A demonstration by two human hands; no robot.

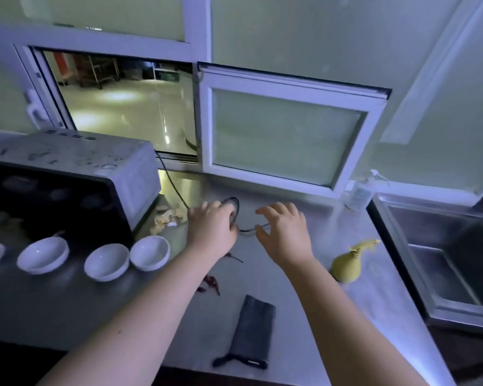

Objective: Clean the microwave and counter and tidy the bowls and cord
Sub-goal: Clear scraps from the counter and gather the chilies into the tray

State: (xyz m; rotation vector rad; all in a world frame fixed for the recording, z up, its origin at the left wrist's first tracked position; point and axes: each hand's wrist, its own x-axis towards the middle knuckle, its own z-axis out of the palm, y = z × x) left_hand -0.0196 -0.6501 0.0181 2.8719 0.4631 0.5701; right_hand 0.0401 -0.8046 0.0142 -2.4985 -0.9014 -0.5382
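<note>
A dusty grey microwave [67, 174] stands at the left on the steel counter [290, 316]. Its black cord [173, 185] runs from the back down onto the counter and loops by my hands. My left hand [211, 227] grips a coil of the cord. My right hand [283, 229] pinches the cord's free end between thumb and fingers. Several white bowls [106, 261] sit in a row in front of the microwave. A folded dark cloth [250, 335] lies near the front edge.
Crumbs and food scraps [169, 215] lie beside the microwave, and dried red chillies [211, 284] lie under my left forearm. A yellow spray bottle [349, 263] lies on its side at the right. A clear pump bottle [360, 190] stands by the steel sink [444, 260].
</note>
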